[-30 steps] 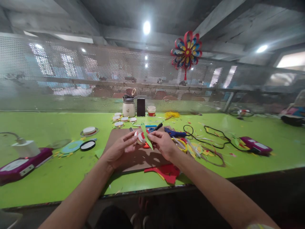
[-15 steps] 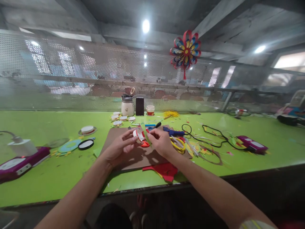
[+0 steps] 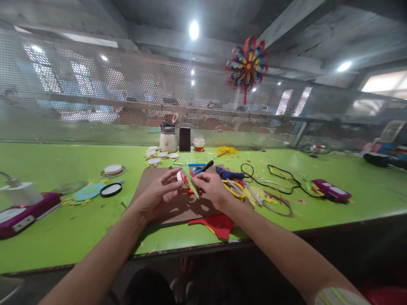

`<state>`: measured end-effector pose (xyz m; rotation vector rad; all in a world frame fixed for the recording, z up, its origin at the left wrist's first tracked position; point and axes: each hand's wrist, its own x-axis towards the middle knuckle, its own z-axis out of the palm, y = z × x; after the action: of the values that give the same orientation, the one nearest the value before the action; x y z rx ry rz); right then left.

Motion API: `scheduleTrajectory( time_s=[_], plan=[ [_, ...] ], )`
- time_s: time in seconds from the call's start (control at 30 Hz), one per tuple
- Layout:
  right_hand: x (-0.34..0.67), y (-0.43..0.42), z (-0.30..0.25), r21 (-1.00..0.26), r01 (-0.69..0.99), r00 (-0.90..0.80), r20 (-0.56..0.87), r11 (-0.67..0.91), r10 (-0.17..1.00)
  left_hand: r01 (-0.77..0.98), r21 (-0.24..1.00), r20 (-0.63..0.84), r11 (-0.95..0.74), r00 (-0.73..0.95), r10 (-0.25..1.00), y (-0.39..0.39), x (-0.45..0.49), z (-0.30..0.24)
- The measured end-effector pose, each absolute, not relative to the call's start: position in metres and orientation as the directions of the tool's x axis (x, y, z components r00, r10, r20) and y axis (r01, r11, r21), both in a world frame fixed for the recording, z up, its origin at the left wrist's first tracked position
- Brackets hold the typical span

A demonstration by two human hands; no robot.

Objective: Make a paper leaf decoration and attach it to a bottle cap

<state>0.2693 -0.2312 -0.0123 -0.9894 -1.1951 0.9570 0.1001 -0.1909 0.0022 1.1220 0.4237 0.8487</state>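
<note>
Over a brown board (image 3: 149,180), my left hand (image 3: 157,195) pinches a small white ring with red on it (image 3: 180,177), which looks like a cut piece of paper cup. My right hand (image 3: 211,188) grips a pointed strip of green paper (image 3: 191,184) between thumb and fingers, right against the ring's open side. Whether ring and strip are joined cannot be made out. Just beyond the hands lie a black marker (image 3: 207,165) and a blue glue gun (image 3: 229,173). Yellow scissor-like handles (image 3: 237,193) are beside my right hand. Red paper (image 3: 222,226) lies at the board's near edge.
At the back stand a bottle (image 3: 168,139), a phone (image 3: 185,140) and a paper cup (image 3: 199,145), near several white discs (image 3: 154,162). Purple power strips (image 3: 34,214) lie left and right. A black cord (image 3: 282,182) crosses the right side. Mesh panel (image 3: 127,123) behind.
The view has shifted slightly. The green strip now slants lower across the ring's opening, its tip pointing down between my hands. Both hands keep their holds.
</note>
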Motion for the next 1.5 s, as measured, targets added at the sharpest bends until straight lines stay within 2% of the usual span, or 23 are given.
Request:
scheduleTrajectory(
  time_s=[0.2, 0.5, 0.7, 1.03, 1.3, 1.5],
  plan=[
    [0.27, -0.231, -0.011, -0.959, -0.205, 0.067, 0.185, 0.195, 0.98, -0.372, 0.901, 0.053, 0.222, 0.604, 0.795, -0.19, 0.101, 0.004],
    [0.269, -0.232, -0.009, -0.949, -0.248, 0.097, 0.176, 0.195, 0.98, -0.336, 0.915, 0.04, 0.223, 0.626, 0.779, -0.189, 0.102, 0.005],
    [0.27, -0.23, -0.013, -0.953, -0.239, 0.105, 0.162, 0.184, 0.981, -0.33, 0.907, -0.006, 0.261, 0.609, 0.793, -0.189, 0.102, 0.006],
    [0.263, -0.233, -0.017, -0.969, -0.193, 0.112, 0.133, 0.153, 0.985, -0.322, 0.882, 0.033, 0.345, 0.771, 0.636, -0.198, 0.106, 0.008],
    [0.26, -0.233, -0.019, -0.979, -0.119, 0.146, 0.145, 0.163, 0.979, -0.336, 0.887, 0.039, 0.318, 0.739, 0.673, -0.19, 0.105, -0.001],
    [0.26, -0.233, -0.02, -0.98, -0.139, 0.144, 0.123, 0.143, 0.982, -0.338, 0.882, 0.042, 0.328, 0.75, 0.66, -0.19, 0.106, -0.002]
  ],
)
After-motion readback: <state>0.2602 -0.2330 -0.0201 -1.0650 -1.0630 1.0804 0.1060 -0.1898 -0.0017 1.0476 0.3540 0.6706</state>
